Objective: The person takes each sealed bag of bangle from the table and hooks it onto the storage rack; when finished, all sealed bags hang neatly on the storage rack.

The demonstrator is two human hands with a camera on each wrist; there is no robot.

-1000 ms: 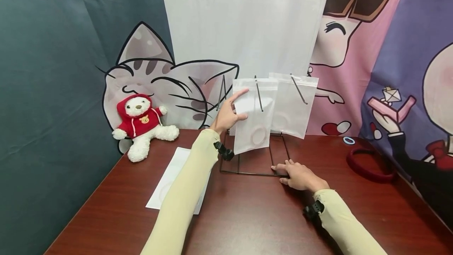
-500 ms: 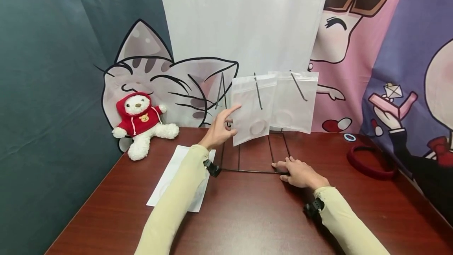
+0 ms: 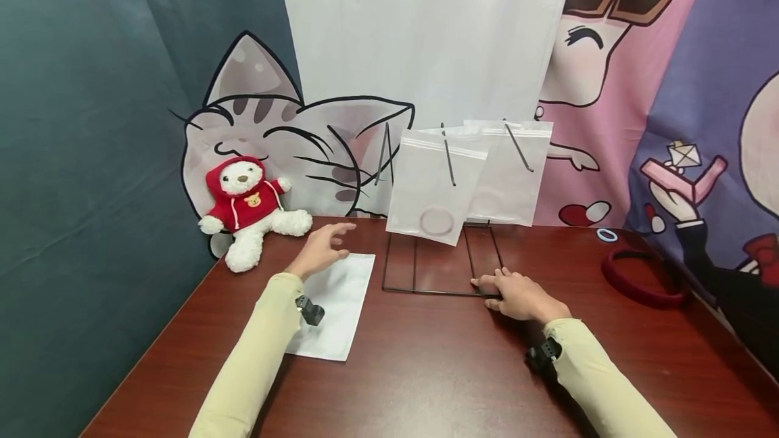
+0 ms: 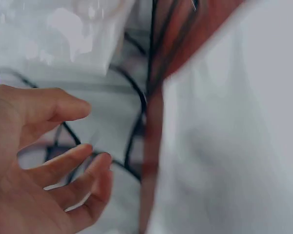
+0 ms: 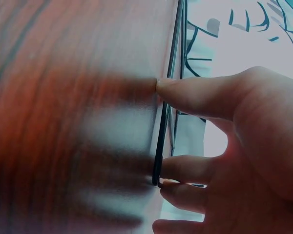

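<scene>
In the head view my left hand [image 3: 319, 250] is in the air by the top of a white zip bag [image 3: 341, 296] lying on the table. Its fingers are loosely bent and hold nothing. A black wire rack [image 3: 441, 294] with upright prongs stands at the back. A zip bag with a ring shape inside [image 3: 420, 181] hangs tilted on its middle prong. Another zip bag [image 3: 514, 184] hangs on the right prong. My right hand [image 3: 523, 297] rests on the rack's front right corner. In the right wrist view its thumb and fairly straight fingers touch the base wire [image 5: 162, 131].
A white plush bear [image 3: 264, 232] in a red hoodie sits at the table's back left. To the right lie a dark red headband [image 3: 639, 296] and a small light-blue ring [image 3: 606, 235]. Printed curtains [image 3: 426, 32] stand behind the brown table [image 3: 426, 377].
My left hand has moved away from the middle hanging bag, left and down toward the bag on the table. The hanging bag has swung to a different tilt. My right hand stays put.
</scene>
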